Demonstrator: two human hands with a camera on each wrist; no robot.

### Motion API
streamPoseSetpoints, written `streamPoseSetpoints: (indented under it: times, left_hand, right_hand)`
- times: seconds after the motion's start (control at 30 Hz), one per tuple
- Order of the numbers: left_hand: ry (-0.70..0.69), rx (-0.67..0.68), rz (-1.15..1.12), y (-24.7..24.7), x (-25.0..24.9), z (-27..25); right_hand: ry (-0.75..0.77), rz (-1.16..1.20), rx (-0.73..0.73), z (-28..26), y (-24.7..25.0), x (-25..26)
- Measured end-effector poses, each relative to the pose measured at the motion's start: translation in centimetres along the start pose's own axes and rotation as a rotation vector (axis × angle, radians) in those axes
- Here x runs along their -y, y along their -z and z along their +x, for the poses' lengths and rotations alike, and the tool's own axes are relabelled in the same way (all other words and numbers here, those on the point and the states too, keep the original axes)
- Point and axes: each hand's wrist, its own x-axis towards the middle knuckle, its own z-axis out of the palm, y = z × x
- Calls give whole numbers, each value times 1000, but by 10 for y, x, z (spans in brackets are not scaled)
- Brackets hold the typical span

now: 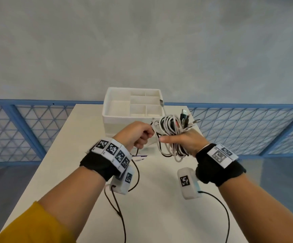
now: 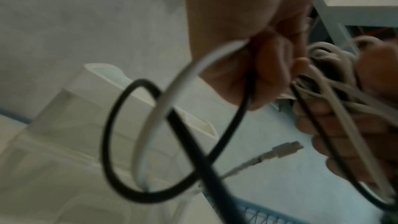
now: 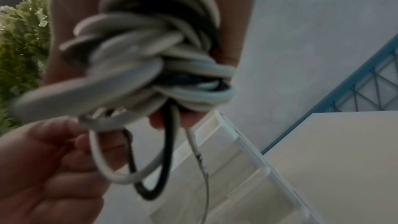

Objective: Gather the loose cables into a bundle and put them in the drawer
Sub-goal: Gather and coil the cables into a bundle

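Observation:
A coil of white and black cables (image 1: 172, 132) hangs in the air above the table, with several USB plugs sticking up at its top. My right hand (image 1: 186, 140) grips the coil, thumb pointing left across it; the bundle (image 3: 150, 60) fills the right wrist view. My left hand (image 1: 138, 135) pinches loose strands at the coil's left side, a white and a black cable (image 2: 163, 125) looping out of its fist. Behind the hands stands a white drawer unit (image 1: 133, 106) with a divided tray on top. Its drawer front is hidden by my hands.
The white table (image 1: 159, 199) has its left and right edges close by. Blue mesh railing (image 1: 247, 130) runs behind it. Black sensor wires (image 1: 117, 207) trail from both wristbands over the tabletop. A small white and purple item (image 1: 139, 157) lies under my left wrist.

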Motion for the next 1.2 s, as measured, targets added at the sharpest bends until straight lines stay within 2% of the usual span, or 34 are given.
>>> streamPoseSetpoints:
  times: [0.1,0.2,0.33,0.4,0.5,0.57,0.73,0.9,1.07,1.1,1.2]
  left_hand:
    - [46,-112,-94,-9,4,3]
    - [33,-140,-158,-13,7,3]
    - [-14,-59,-152,-11,3,3]
    - [-60,-12,-104,-8,3,3]
    - [-183,152,38,3,6,-2]
    - [-200,235,169,20,11,-5]
    - [-203,232,308,53,27,-5]
    - [-224,261,141,23,25,-4]
    - [-264,95,-18,11,34,-3]
    - [-276,85,35,16,33,-5]
    - [-293,84,381,32,28,-7]
  right_hand:
    - [12,37,24,2,-17,-2]
    - [-21,101,-21,6,-27,-7]
    - [-120,80,-109,11,-30,-13]
    - [-114,71,-125,12,-28,-15]
    - [-89,61,-157,13,-19,-17]
    - [-118,101,-212,12,-10,-17]
    - [-179,204,-319,14,8,-15]
    - [-123,40,-299,18,1,-4]
    - [-101,109,-384,21,-4,-3]
    - [-110,99,-378,19,-2,-6]
    - [-114,60,-338,12,-4,-10]
